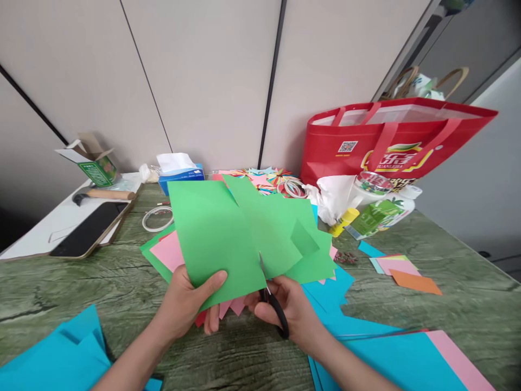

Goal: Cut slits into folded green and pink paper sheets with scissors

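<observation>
My left hand [191, 298] grips a sheet of green paper [211, 233] by its lower edge, thumb on top and fingers underneath. In my right hand [288, 304] is a pair of black-handled scissors [279, 315], fingers wrapped round the handles. The blades reach up into the green paper near its lower right, where a long cut divides it up to the far edge. To the right of the cut, the other part of the paper droops over more green paper [317, 266]. Pink and red sheets show beneath.
Blue paper [52, 353] lies at the near left, and blue and pink sheets [402, 358] at the near right. Behind are a tissue box [181, 176], a tape roll [158, 219], a yellow glue stick [344, 222] and a red bag [325, 146]. A phone [89, 228] and a hammer [106, 194] lie left.
</observation>
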### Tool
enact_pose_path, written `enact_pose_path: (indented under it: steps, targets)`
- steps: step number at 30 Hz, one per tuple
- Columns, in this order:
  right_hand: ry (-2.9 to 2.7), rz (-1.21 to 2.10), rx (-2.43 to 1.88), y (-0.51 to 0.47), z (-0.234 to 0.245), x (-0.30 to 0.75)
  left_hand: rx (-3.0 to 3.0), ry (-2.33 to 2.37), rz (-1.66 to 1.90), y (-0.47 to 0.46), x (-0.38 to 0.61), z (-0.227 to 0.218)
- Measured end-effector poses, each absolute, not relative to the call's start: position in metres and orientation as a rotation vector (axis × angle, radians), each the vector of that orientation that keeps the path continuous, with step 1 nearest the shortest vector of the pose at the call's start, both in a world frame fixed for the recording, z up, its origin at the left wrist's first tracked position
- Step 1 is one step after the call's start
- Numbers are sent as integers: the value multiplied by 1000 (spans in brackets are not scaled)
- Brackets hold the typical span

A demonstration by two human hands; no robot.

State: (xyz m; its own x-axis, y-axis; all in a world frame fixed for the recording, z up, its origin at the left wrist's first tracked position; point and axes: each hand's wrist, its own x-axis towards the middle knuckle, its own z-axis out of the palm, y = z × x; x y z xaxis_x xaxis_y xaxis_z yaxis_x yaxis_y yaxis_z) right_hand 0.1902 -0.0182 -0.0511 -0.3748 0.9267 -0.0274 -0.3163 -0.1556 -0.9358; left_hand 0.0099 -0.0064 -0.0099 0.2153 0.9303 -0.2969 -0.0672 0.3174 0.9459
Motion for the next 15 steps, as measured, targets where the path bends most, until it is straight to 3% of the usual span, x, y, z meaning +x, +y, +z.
enact_pose_path:
  steps: [15]
  targets:
    - [-1131, 1650, -853, -20, -48, 187, 1018, 1139, 847, -5, 13, -11]
